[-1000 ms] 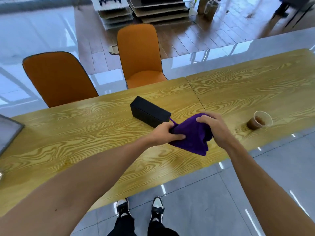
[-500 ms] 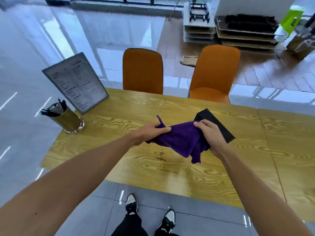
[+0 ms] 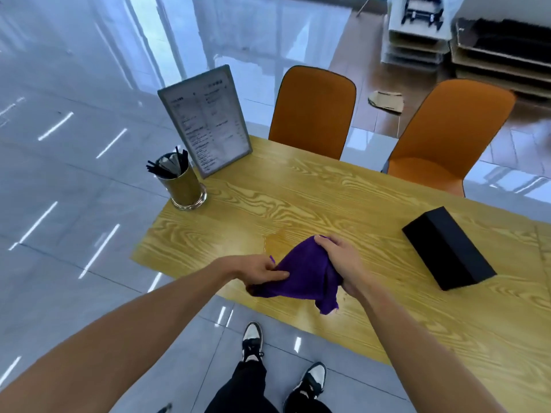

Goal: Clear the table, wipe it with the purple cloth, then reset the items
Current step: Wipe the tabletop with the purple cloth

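Note:
Both hands hold the purple cloth (image 3: 301, 274) bunched just above the near edge of the wooden table (image 3: 313, 201). My left hand (image 3: 262, 271) pinches its left side; my right hand (image 3: 343, 263) grips its top and right side, and one corner hangs down. A wet patch (image 3: 275, 241) shines on the wood just beyond the cloth. A black box (image 3: 447, 248) lies on the table to the right. At the far left corner stand a gold holder of black sticks (image 3: 180, 186) and an upright menu stand (image 3: 208, 122).
Two orange chairs (image 3: 313, 111) (image 3: 447, 132) are pushed in at the far side. The table's left end is close to the holder. My feet (image 3: 253, 338) stand on the grey tile floor at the near edge. Stacked trays (image 3: 417, 34) sit far back.
The view has swung left along the table: the brown cup has gone out of view, the holder and menu stand have come in, and the black box now lies to the right. Both hands still grip the cloth.

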Motion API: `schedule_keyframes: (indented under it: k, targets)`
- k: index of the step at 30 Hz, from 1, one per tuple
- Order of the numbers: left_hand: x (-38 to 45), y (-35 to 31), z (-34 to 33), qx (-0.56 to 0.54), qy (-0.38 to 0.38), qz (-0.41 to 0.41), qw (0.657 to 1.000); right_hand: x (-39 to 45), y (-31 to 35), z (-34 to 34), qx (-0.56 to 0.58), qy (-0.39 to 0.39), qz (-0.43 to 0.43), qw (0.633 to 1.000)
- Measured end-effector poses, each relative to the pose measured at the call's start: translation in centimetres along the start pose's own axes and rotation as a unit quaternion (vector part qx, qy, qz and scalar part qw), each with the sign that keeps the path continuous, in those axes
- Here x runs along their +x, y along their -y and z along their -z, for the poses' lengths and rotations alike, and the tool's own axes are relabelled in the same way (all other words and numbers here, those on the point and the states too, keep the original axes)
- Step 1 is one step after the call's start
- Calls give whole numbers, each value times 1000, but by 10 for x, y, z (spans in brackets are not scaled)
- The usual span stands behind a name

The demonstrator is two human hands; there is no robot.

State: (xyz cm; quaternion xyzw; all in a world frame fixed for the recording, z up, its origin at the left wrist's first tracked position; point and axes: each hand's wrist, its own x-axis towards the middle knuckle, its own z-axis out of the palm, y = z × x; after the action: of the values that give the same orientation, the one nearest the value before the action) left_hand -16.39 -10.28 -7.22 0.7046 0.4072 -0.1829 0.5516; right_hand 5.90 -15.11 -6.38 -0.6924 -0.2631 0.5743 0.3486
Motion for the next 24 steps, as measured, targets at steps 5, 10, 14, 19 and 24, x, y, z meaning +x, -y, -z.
schedule_keyframes:
  k: [5,10,14,19,24]
  targets:
    - [0,34,16,-31,-61,-52,996,13,-11,-16,-55,-3,-44,998]
    - [4,49,25,-150,-65,-51,985,17,-27,-15,-90,27,-82,992]
    - [19,61,22,-113,-134,-11,985,22,-45,-25,-98,-49,-64,992]
    - [40,82,4,-1,-233,34,972,28,-85,-42,-247,-143,-34,958]
    - [53,96,-18,180,-274,38,944,25,-126,-62,-564,-148,93,807]
